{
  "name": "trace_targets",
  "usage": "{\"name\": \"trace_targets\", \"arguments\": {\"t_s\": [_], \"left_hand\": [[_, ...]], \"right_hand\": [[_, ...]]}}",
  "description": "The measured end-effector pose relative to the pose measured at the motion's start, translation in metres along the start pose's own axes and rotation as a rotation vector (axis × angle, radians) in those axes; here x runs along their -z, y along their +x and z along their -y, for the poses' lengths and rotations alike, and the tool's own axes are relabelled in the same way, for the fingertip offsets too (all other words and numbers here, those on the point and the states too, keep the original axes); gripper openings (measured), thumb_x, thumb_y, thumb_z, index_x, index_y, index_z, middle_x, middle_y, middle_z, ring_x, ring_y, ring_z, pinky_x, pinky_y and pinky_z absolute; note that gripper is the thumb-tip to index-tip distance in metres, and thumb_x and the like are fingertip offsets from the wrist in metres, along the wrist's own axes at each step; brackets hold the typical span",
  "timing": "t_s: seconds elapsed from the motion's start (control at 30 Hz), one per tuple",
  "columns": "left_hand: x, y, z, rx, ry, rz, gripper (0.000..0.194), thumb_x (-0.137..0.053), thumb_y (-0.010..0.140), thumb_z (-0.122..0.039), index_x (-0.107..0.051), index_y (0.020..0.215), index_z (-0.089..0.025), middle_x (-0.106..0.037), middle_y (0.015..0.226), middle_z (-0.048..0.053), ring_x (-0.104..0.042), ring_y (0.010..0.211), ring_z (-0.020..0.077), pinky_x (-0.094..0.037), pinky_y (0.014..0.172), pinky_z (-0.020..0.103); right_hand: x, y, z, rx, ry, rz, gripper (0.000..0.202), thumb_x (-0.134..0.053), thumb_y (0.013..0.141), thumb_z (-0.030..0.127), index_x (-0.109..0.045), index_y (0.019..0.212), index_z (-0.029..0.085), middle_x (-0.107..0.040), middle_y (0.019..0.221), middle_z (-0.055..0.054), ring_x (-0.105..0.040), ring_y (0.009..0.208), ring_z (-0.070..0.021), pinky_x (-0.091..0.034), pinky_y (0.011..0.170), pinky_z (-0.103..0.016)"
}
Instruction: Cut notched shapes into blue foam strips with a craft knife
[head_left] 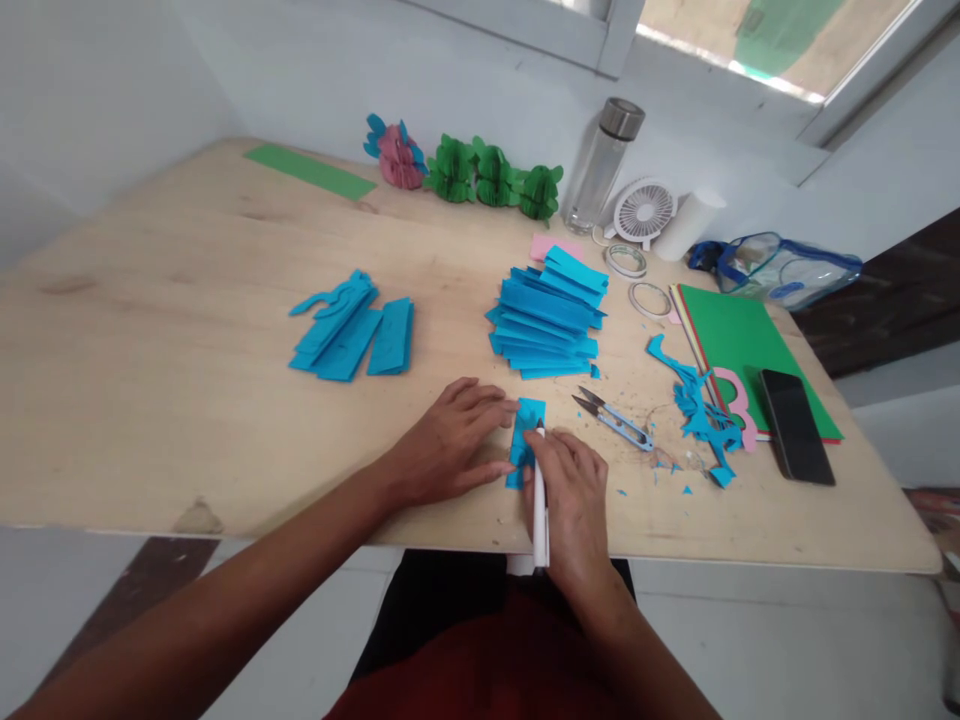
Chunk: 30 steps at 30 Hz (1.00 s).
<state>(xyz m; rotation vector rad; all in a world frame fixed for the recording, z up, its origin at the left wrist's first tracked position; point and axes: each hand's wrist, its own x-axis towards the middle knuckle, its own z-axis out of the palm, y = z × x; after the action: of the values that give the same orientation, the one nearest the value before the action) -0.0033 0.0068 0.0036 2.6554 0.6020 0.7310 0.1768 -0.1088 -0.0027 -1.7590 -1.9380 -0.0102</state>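
Observation:
A small blue paper strip (532, 411) with dark lines drawn on it lies near the front edge of the table. My left hand (448, 448) rests at its left side, thumb and fingers stretched apart, the tips touching the paper's edge. Between the fingers of my right hand (576, 490) is a white marker (541, 515), its dark tip over the paper. Thread snips (613, 418) with pale blue handles lie just right of that hand. Behind the strip sits a fanned pile of folded blue paper (547, 320).
More folded blue pieces (337, 335) lie at left. Blue scraps (701, 405), a pink cutout (739, 405), a phone (796, 425) and green sheets (739, 330) are at right. Along the wall stand green paper decorations (493, 177), a bottle (600, 170) and a fan (643, 210).

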Motion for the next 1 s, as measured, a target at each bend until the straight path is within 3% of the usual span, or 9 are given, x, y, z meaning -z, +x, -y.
{"name": "trace_targets", "arguments": {"t_s": [0.5,1.0], "left_hand": [[0.0002,0.0015,-0.0015,0.004,-0.009,0.027,0.053,-0.059,0.091,-0.045,-0.05,0.133,-0.015,-0.062,0.13,0.016,-0.051,0.128,0.032,-0.038,0.11,0.052],[-0.0013,0.0008,-0.002,0.012,0.043,0.05,0.048,-0.065,0.087,-0.042,-0.054,0.127,-0.018,-0.062,0.133,0.015,-0.051,0.128,0.0325,-0.038,0.109,0.053]], "right_hand": [[0.003,0.0017,0.0036,-0.022,0.041,0.004,0.036,-0.045,0.098,0.017,-0.059,0.131,0.021,-0.071,0.118,-0.007,-0.054,0.119,-0.026,-0.035,0.098,-0.041],[0.001,0.0016,0.0052,-0.023,0.0,-0.021,0.044,-0.047,0.096,0.021,-0.052,0.14,0.021,-0.067,0.123,-0.011,-0.054,0.121,-0.0285,-0.039,0.099,-0.044]]}}
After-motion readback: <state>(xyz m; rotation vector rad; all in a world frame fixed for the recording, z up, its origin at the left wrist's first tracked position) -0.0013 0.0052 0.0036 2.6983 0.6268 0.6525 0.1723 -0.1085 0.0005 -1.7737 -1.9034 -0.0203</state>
